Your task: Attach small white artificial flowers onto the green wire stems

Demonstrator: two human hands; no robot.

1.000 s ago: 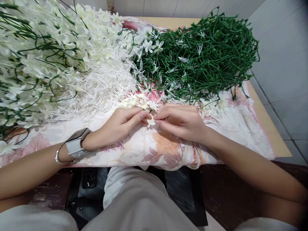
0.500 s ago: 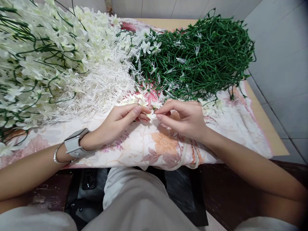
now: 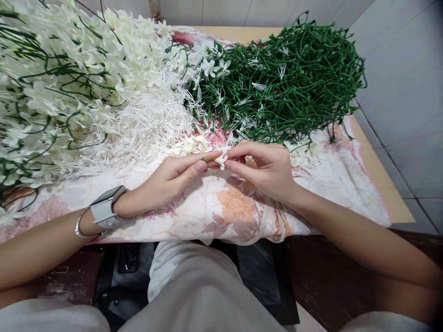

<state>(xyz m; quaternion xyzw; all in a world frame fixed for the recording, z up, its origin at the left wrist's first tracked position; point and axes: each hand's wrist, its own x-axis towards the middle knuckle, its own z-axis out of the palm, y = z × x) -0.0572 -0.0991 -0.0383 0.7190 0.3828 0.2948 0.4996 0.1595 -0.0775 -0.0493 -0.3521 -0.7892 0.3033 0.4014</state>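
My right hand (image 3: 265,168) pinches a small white artificial flower (image 3: 222,159) between thumb and forefinger. My left hand (image 3: 182,173) comes in from the left, fingers stretched toward the flower and touching or almost touching it. Between its thumb and forefinger a small green tip of a plastic stem (image 3: 203,159) shows; the rest of that stem is hidden by the hand. Just beyond the fingers, loose white blossoms (image 3: 188,145) lie on the floral cloth (image 3: 238,207).
A heap of green plastic stems (image 3: 294,83) fills the back right. White thin stamens (image 3: 148,120) are piled in the middle, beside finished-looking white flower sprays (image 3: 44,92) at left. More white petals (image 3: 308,154) lie right of my right hand. Tiled wall stands behind.
My left fingers have straightened and reached further right, and a green stem tip now shows at the thumb. The white flower has shifted slightly right and away from me.
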